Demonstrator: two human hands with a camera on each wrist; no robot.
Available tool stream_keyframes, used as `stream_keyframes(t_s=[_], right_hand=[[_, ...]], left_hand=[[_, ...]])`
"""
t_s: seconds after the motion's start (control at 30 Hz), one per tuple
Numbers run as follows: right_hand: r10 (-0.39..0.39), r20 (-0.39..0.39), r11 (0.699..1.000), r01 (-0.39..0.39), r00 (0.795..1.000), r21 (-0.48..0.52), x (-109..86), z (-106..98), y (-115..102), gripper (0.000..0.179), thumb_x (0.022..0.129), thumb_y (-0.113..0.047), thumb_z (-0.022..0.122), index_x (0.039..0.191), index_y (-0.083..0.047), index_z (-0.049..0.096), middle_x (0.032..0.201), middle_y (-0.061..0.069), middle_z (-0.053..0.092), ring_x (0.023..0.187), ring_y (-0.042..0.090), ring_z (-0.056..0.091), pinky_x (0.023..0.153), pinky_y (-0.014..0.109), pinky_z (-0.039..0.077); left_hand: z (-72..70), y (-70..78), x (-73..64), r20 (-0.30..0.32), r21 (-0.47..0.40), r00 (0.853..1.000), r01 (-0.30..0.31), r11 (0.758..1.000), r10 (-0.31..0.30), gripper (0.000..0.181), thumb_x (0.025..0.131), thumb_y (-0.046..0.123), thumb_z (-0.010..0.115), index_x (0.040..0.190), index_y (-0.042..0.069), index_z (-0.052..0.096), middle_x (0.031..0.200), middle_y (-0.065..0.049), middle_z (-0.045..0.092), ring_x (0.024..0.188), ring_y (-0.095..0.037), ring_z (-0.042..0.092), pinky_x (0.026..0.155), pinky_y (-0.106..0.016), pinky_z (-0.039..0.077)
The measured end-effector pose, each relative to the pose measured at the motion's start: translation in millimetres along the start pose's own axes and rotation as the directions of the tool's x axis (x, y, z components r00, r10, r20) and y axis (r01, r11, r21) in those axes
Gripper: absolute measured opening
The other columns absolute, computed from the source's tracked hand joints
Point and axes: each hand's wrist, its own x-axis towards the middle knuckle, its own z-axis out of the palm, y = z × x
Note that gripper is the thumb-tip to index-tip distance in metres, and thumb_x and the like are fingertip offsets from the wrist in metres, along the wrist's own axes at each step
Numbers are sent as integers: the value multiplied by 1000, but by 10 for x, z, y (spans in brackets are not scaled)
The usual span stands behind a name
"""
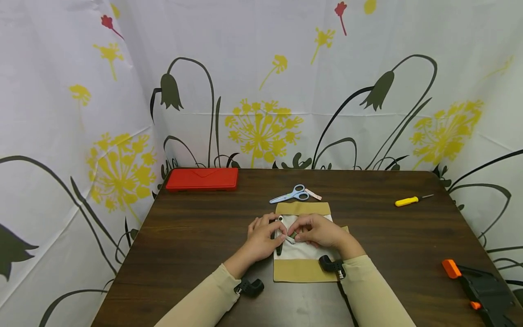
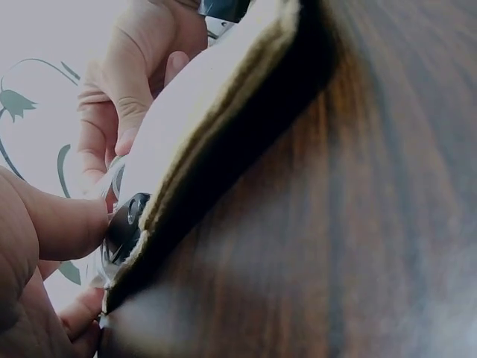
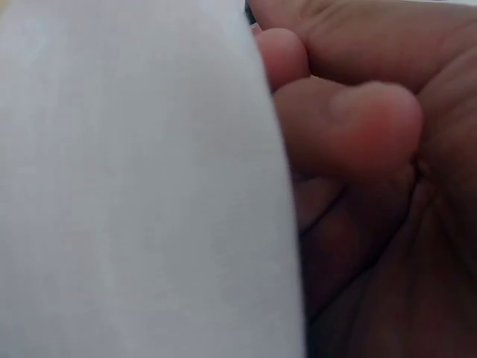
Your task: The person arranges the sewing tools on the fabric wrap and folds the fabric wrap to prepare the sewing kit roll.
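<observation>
A tan and white fabric piece (image 1: 302, 271) lies on the table under both hands, its tan bands at the top and bottom. My left hand (image 1: 263, 238) rests at its left edge, thumb and forefinger pinching one side of a small grey-green piece (image 1: 291, 240) over the white cloth. From the other side, my right hand (image 1: 316, 230) pinches the same piece with thumb and forefinger; I cannot tell its kind. A slim dark green tool (image 1: 279, 250) with a holed end lies partly hidden under the left fingers. White cloth (image 3: 141, 179) fills much of the right wrist view.
Blue scissors (image 1: 291, 195) and a small pale pink strip (image 1: 313, 195) lie just beyond the fabric. A red case (image 1: 202, 179) stands at the back left. To the right are a yellow screwdriver (image 1: 406, 201) and a black-and-orange tool (image 1: 484, 290). A patterned curtain (image 1: 261, 68) hangs behind.
</observation>
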Motion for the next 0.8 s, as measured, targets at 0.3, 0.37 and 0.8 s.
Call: stream_keyframes(t_s=[0.3, 0.37, 0.8], right_hand=[[-25, -26, 998, 23, 999, -55, 17, 11, -2, 29, 95, -17, 86, 122, -20, 75, 89, 4, 63, 68, 14, 52, 60, 24, 45], [-23, -40, 997, 20, 999, -70, 26, 27, -3, 34, 92, -20, 89, 121, -20, 73, 84, 2, 61, 70, 14, 53, 62, 24, 44], [-47, -15, 997, 46, 999, -56, 16, 35, -6, 31, 90, -20, 91, 118, -25, 80, 84, 1, 65, 68, 11, 53, 60, 23, 44]], left_hand=[[-14, 24, 19, -13, -26, 1000, -8, 1000, 7, 15, 101, 26, 77, 92, 33, 67, 160, -13, 51, 157, -52, 33, 129, -69, 5], [-15, 25, 14, -12, -22, 1000, -6, 1000, 6, 15, 102, 26, 77, 92, 33, 67, 160, -13, 51, 157, -51, 33, 129, -68, 6], [-1, 29, 0, -18, 1, 1000, -2, 1000, 2, 16, 102, 27, 76, 92, 34, 67, 160, -12, 52, 156, -48, 37, 129, -67, 6]])
